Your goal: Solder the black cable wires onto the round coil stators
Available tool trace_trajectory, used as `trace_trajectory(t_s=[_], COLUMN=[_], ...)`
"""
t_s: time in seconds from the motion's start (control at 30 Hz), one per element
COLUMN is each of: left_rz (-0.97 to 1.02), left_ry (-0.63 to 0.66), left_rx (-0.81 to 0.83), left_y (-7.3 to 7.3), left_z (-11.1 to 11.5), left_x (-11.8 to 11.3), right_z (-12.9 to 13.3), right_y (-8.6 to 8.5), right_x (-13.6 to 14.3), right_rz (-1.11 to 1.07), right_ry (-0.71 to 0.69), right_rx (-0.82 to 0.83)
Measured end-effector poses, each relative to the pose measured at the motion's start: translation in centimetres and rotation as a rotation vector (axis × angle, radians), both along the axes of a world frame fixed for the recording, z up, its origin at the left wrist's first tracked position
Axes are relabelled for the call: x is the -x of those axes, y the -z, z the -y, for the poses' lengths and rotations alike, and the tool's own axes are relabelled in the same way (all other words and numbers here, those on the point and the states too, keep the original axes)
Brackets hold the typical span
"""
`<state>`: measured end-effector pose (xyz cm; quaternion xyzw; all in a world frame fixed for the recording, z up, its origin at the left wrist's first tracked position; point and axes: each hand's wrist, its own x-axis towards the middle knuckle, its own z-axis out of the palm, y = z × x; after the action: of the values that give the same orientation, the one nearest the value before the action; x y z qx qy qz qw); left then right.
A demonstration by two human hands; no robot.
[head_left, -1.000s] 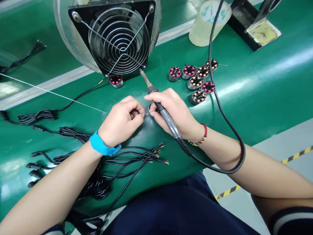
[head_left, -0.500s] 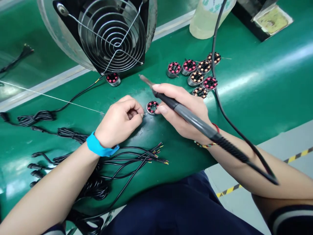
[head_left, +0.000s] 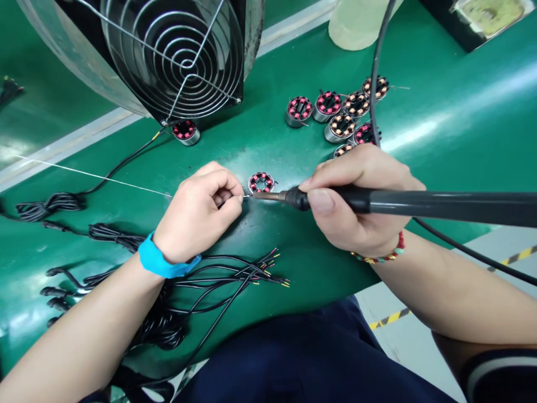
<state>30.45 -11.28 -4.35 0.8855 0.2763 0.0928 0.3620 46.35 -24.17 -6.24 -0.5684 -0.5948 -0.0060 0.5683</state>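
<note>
The left hand (head_left: 197, 215), with a blue wristband (head_left: 161, 262) on its wrist, sits at the centre of the frame with its fingers curled in, pinching a thin solder wire (head_left: 96, 177) that runs off toward the left edge. The wire's end pokes out just right of the fingertips, beside a small round coil part (head_left: 260, 182) lying on the green belt (head_left: 440, 101). The right hand (head_left: 361, 198) is clenched around a black soldering iron (head_left: 419, 202) held almost level, its handle reaching to the right edge and its metal tip meeting the wire end at the lower edge of the coil part. A cluster of 7 similar coil parts (head_left: 342, 109) lies in the upper middle-right, and 1 more (head_left: 185, 131) rests at the foot of the caged fan (head_left: 176, 53) in the upper left. Black cables with stripped coloured ends (head_left: 235, 271) lie below the left hand
</note>
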Motion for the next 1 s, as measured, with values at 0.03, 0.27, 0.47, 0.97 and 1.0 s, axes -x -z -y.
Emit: trace_trajectory(t_s=[0.03, 0.27, 0.47, 0.97, 1.0], left_rz=[-0.001, 0.006, 0.016, -0.022, -0.016], left_ry=[0.001, 0.002, 0.000, 0.004, 0.008], left_rx=[-0.002, 0.003, 0.017, -0.029, -0.030], left_y=[0.0, 0.0, 0.0, -0.1, -0.1], left_z=[0.0, 0.0, 0.0, 0.0, 0.0], left_x=[0.0, 0.0, 0.0, 0.0, 0.0], right_z=[0.0, -0.1, -0.1, -0.8, -0.9], right_y=[0.0, -0.4, -0.3, 0.4, 0.5], right_x=[0.0, 0.2, 0.3, 1.1, 1.2], right_rz=[-0.008, -0.036, 0.020, -0.121, -0.095], right_ry=[-0.003, -0.013, 0.014, -0.128, -0.122], right_rx=[0.011, 0.086, 0.019, 0.264, 0.272])
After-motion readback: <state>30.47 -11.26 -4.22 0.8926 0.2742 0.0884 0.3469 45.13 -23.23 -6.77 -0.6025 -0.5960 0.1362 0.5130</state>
